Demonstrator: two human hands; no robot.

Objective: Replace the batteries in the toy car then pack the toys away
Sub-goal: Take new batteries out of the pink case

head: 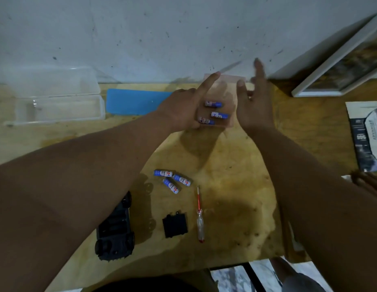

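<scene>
Above the tabletop (236,186), the left hand (181,108) pinches a clear plastic bag (223,102) of blue-white batteries (213,104); right hand's (255,106) grip wide. Below, the upturned black toy car (118,230) awaits them.

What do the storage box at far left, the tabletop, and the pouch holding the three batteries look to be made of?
Storage box: clear rigid plastic, glossy; the table shows through it.
Tabletop: probably plywood, yellowish, stained and blotchy.
Pouch: thin clear plastic film, slightly pink; batteries visible inside.
</scene>
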